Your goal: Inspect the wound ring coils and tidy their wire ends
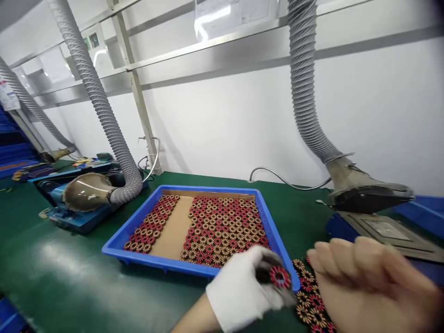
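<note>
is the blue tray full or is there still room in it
Not full. The blue tray holds wound coils in two blocks, with a bare brown strip of its lining showing between them.

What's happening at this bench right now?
A person's gloved left hand pinches one red-and-copper coil at the near right corner of a blue tray filled with rows of the same coils. The bare right hand, blurred, hovers above a few loose coils lying on the green bench.
</note>
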Motion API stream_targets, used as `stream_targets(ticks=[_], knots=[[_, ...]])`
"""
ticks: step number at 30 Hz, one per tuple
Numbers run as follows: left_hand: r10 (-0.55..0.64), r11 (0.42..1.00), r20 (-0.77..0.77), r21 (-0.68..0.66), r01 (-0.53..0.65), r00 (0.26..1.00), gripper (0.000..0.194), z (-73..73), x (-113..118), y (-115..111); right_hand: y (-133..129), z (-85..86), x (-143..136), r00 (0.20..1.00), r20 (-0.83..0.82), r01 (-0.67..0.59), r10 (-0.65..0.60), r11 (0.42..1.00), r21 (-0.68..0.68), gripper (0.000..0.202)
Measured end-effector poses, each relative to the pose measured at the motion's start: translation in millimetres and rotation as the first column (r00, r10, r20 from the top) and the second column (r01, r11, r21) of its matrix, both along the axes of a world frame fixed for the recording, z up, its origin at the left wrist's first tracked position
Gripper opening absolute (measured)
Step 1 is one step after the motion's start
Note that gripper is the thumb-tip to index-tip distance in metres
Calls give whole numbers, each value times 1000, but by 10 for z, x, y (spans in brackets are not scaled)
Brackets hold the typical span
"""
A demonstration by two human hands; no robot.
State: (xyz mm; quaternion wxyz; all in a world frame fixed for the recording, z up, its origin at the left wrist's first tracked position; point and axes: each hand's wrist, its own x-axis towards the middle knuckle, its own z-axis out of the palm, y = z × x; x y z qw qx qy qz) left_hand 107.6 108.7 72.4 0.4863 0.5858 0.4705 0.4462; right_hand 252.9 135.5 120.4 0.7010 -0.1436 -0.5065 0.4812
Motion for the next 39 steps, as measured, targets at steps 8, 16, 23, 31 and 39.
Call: stream_targets(ticks=[8, 16, 23, 31, 39], knots=[[63, 995, 379, 48, -88, 923, 24, 687, -57, 5, 77, -8, -92, 820, 554, 51, -143, 983, 178, 16], [-36, 995, 394, -75, 72, 919, 43, 595, -154, 5, 3, 43, -50, 718, 687, -37, -114, 979, 201, 32], [-116, 990, 382, -26, 136, 917, 38, 460, -216, 69, 22, 12, -186, 806, 587, -99, 81, 995, -1, 19], [-88, 976, 417, -144, 161, 905, 47, 343, -333, -13, 47, 9, -129, 975, 171, -141, 141, 990, -15, 23], [-118, 993, 275, 40, 112, 954, 61, 624, -220, -6, -34, 56, -175, 815, 568, -150, 112, 988, 20, 24]])
